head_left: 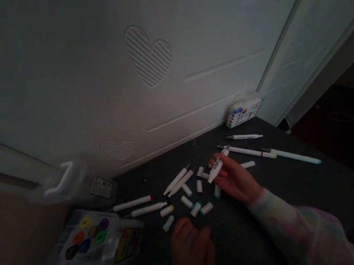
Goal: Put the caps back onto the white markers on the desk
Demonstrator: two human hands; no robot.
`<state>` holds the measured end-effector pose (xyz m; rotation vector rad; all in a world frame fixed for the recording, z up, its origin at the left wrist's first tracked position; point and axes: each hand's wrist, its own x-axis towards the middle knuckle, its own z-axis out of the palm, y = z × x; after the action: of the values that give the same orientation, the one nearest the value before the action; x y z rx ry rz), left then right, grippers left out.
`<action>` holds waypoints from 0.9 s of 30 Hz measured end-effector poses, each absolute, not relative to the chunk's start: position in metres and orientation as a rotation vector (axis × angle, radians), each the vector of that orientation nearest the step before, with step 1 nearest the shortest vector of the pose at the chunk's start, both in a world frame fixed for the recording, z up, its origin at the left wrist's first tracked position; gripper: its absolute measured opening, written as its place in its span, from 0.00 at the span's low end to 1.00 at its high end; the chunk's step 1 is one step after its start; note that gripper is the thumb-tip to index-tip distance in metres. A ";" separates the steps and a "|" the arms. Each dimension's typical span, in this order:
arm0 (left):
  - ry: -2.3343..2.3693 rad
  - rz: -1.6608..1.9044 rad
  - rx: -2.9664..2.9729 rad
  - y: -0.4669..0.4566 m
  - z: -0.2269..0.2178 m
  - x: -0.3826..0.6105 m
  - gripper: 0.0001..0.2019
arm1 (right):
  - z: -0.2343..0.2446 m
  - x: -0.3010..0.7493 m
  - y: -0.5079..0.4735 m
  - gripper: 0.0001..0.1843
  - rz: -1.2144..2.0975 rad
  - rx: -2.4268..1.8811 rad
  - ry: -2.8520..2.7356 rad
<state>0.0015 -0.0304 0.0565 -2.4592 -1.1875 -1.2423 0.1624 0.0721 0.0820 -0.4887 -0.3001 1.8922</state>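
Observation:
A white marker (215, 170) is pinched between the thumb and fingers of my right hand (236, 179), tilted above the dark table. My left hand (192, 251) rests on the table in a loose fist; its palm is hidden, so I cannot tell what is inside, if anything. Between the hands lie several loose white marker caps, among them a cap with a green edge (206, 208) and a cap with a yellow edge (167, 211). Left of these lie more white markers, one a marker with a red end (133, 203). Farther right is a long marker with a pale blue end (293, 156).
A clear case with colored round pots (86, 236) stands at the left. Behind it are a clear lidded box (62, 182) and a remote-like card (101, 187). A small printed pack (244, 110) leans on the white wall panel (166, 107). The table (333, 188) ends at the right.

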 end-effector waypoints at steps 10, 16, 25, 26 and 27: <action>-1.207 -1.234 -2.516 -0.032 0.058 0.005 0.07 | 0.079 0.163 0.078 0.12 1.786 -0.514 -0.216; -1.241 -1.212 -2.473 -0.031 0.055 0.007 0.08 | 0.096 0.158 0.084 0.12 1.773 -0.512 -0.363; -1.231 -1.199 -2.465 -0.031 0.053 0.008 0.08 | 0.185 0.153 0.089 0.12 1.528 -0.351 -0.748; -1.235 -1.193 -2.460 -0.031 0.053 0.007 0.08 | 0.191 0.153 0.087 0.12 1.501 -0.337 -0.761; -1.236 -1.188 -2.454 -0.031 0.052 0.007 0.08 | 0.195 0.154 0.085 0.11 1.482 -0.324 -0.772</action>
<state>0.0075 -0.0309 0.0525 -2.4544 -1.2359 -1.1884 0.1542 0.0850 0.1955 -0.3235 -0.7724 1.4817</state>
